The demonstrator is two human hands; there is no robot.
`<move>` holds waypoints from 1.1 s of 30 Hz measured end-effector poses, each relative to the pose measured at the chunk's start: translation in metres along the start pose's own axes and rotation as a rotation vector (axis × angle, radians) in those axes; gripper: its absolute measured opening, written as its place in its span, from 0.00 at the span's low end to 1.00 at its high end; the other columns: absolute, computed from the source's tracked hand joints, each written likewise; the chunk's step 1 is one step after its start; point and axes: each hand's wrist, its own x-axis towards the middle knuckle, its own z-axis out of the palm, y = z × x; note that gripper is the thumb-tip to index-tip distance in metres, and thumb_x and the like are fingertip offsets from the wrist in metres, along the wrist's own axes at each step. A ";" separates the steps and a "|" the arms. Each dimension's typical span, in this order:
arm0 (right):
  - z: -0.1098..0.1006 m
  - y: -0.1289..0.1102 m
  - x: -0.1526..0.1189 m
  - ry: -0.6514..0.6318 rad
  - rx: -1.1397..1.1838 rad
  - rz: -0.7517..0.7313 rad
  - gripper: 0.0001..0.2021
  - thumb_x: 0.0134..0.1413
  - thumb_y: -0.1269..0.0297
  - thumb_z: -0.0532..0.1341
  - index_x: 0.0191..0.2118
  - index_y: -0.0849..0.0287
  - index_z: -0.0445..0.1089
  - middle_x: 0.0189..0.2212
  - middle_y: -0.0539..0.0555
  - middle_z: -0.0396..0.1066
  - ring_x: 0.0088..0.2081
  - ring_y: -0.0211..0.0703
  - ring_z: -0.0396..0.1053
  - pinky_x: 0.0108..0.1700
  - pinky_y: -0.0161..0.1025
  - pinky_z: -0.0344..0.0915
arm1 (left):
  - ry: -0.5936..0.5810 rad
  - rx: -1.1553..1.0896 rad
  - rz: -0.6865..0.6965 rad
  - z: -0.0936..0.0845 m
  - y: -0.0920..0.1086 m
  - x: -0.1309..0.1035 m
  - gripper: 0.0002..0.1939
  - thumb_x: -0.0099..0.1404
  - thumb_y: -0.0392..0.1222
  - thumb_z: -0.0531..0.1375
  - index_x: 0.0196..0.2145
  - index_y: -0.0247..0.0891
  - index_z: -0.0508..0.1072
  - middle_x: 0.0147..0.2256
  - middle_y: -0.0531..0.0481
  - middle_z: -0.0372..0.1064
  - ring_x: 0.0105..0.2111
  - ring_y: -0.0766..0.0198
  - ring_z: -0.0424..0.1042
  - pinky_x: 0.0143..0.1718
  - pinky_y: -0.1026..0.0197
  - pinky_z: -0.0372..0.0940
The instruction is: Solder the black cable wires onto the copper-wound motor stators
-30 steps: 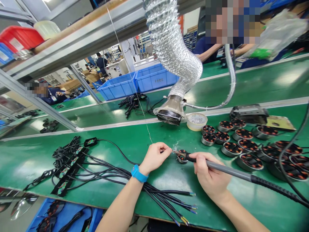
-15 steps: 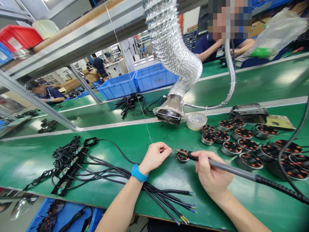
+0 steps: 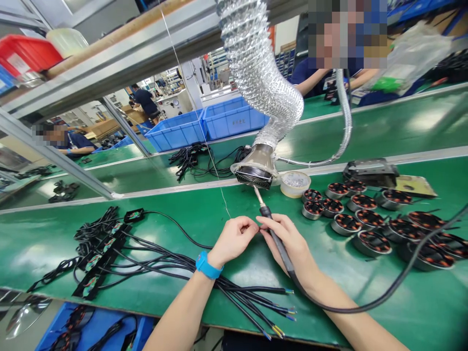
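My left hand point(image 3: 236, 236), with a blue wristband point(image 3: 208, 265), is closed in a pinch. A thin solder wire point(image 3: 224, 202) hangs from above and runs down to it. My right hand point(image 3: 290, 243) is closed around a soldering iron point(image 3: 278, 239), whose tip points away from me, toward the fume extractor hood point(image 3: 256, 170). My right thumb and forefinger meet the left fingertips; whatever small thing lies between them is hidden. Black cables point(image 3: 252, 292) with stripped, coloured wire ends lie below my left wrist. Right of my hands stand several round motor stators point(image 3: 372, 243) with copper windings.
A pale tub point(image 3: 295, 184) sits beside the hood, under a silver flexible duct point(image 3: 252, 63). Black housings with circuit boards point(image 3: 102, 256) lie at the left of the green bench point(image 3: 175, 302). Blue crates point(image 3: 177, 131) stand behind. Co-workers sit across the bench.
My right hand has moved left to meet my left fingertips. The soldering iron has swung from pointing left to pointing away from me. The small stator under its tip is no longer visible.
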 end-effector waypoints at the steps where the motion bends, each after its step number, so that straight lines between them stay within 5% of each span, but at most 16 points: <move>1: 0.000 0.002 -0.002 -0.028 0.004 -0.005 0.21 0.66 0.72 0.52 0.61 0.49 0.63 0.47 0.57 0.63 0.45 0.42 0.71 0.46 0.36 0.72 | -0.013 -0.010 0.003 -0.001 0.000 0.000 0.14 0.66 0.48 0.59 0.32 0.33 0.74 0.30 0.50 0.71 0.30 0.66 0.66 0.34 0.65 0.61; 5: -0.002 0.002 -0.004 -0.109 0.023 -0.028 0.22 0.65 0.73 0.51 0.61 0.50 0.63 0.48 0.57 0.62 0.46 0.43 0.71 0.46 0.36 0.72 | -0.080 -0.017 0.001 -0.004 0.000 -0.002 0.14 0.65 0.48 0.60 0.33 0.32 0.74 0.29 0.50 0.70 0.29 0.68 0.64 0.32 0.65 0.59; 11: -0.008 -0.008 -0.007 0.012 -0.015 -0.041 0.21 0.65 0.74 0.54 0.60 0.52 0.63 0.46 0.56 0.62 0.44 0.41 0.70 0.46 0.36 0.70 | -0.215 -0.024 -0.156 -0.009 0.007 -0.006 0.14 0.63 0.49 0.60 0.33 0.33 0.73 0.21 0.55 0.63 0.20 0.71 0.60 0.23 0.66 0.54; 15: -0.010 -0.008 -0.018 -0.022 -0.046 -0.049 0.21 0.66 0.74 0.53 0.61 0.50 0.62 0.47 0.56 0.63 0.44 0.41 0.70 0.46 0.36 0.70 | -0.293 -0.136 -0.228 -0.011 0.007 -0.005 0.15 0.61 0.50 0.62 0.32 0.32 0.73 0.20 0.55 0.62 0.19 0.72 0.59 0.22 0.67 0.53; 24: -0.024 -0.018 -0.019 -0.129 -0.199 -0.284 0.26 0.68 0.74 0.51 0.68 0.52 0.55 0.53 0.62 0.67 0.54 0.50 0.67 0.55 0.45 0.68 | -0.309 -0.308 -0.244 -0.009 -0.001 -0.002 0.20 0.55 0.55 0.67 0.30 0.32 0.71 0.17 0.57 0.60 0.17 0.72 0.59 0.23 0.67 0.54; 33: -0.021 -0.017 -0.022 -0.125 -0.163 -0.235 0.25 0.68 0.74 0.50 0.66 0.49 0.58 0.52 0.60 0.68 0.52 0.49 0.70 0.52 0.45 0.71 | -0.276 -0.363 -0.279 -0.004 -0.003 -0.001 0.16 0.53 0.50 0.66 0.28 0.32 0.71 0.16 0.58 0.60 0.15 0.73 0.57 0.20 0.67 0.53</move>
